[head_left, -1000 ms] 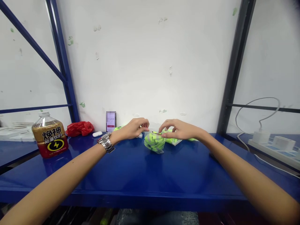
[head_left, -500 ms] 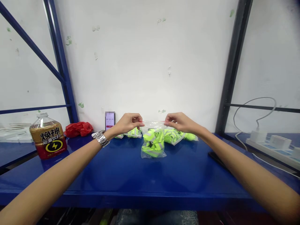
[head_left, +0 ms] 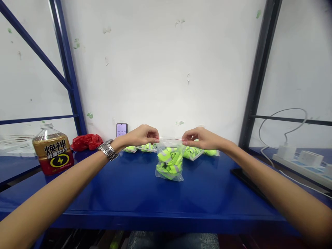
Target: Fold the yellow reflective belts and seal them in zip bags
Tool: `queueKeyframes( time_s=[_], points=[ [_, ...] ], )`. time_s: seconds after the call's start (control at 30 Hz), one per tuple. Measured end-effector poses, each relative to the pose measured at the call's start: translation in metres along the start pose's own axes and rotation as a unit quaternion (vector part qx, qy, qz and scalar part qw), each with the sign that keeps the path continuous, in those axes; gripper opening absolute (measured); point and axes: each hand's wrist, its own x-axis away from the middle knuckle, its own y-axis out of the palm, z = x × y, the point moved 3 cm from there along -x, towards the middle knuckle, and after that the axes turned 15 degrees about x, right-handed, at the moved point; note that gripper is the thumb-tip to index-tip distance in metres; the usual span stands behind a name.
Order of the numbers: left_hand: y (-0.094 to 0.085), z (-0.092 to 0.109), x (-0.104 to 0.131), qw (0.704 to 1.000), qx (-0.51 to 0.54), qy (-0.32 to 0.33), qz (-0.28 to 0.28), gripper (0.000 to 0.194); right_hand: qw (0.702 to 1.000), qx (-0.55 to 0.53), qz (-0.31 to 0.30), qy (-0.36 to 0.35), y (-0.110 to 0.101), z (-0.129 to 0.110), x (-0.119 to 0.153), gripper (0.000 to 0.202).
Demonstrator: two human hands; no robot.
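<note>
A clear plastic bag with a red strip along its top holds a bundled neon-yellow item with grey reflective bands. My left hand, with a metal watch on the wrist, pinches the bag's top left corner. At the top right corner, the fingers of my right hand are pinched on the same bag. The bag hangs upright between both hands over the blue table. Behind it lie more bagged neon-yellow bundles, partly hidden by the hands and the front bag.
At the left stand a large drink bottle and a crumpled red bag. An upright phone shows a timer near the wall. To the right are a dark flat object, a white power strip and cables.
Both hands and the bag are slightly lower, and the bag's bottom is nearer me. The fingers of my right hand look more extended along the bag's top edge.
</note>
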Motion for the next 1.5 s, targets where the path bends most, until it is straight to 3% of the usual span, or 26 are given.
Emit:
queueKeyframes(
  time_s=[0.17,0.53,0.7,0.83,0.97,1.13,1.3,1.5],
  points=[
    [-0.005,0.000,-0.004,1.000,-0.024,0.008,0.006,0.019,1.000,-0.014,0.012,0.010,-0.005,-0.001,-0.001,0.024],
    [-0.007,-0.005,-0.001,0.999,0.027,0.001,0.026,0.024,0.997,-0.070,0.040,0.020,0.003,0.008,-0.003,0.024],
    [-0.005,0.001,-0.001,1.000,0.020,0.012,0.020,0.024,0.999,-0.004,0.030,0.014,0.006,0.010,-0.008,0.042],
    [-0.004,0.005,-0.002,0.999,-0.004,0.026,0.021,0.024,0.997,0.073,0.033,0.013,0.007,0.015,-0.014,0.033],
    [-0.005,0.004,0.002,0.999,-0.018,0.028,0.035,0.024,0.999,0.038,0.002,0.023,0.010,0.020,-0.013,0.027],
    [-0.008,-0.005,0.007,0.998,-0.015,-0.002,0.066,0.023,0.998,-0.013,0.050,0.030,0.012,0.019,-0.011,0.026],
    [-0.009,-0.013,0.007,0.995,-0.022,0.012,0.093,0.022,0.995,-0.026,0.087,0.032,0.017,0.018,-0.016,0.022],
    [-0.002,-0.017,0.008,0.992,-0.037,0.038,0.112,0.016,0.983,-0.040,0.177,0.008,0.029,0.022,-0.011,0.021]
  ],
)
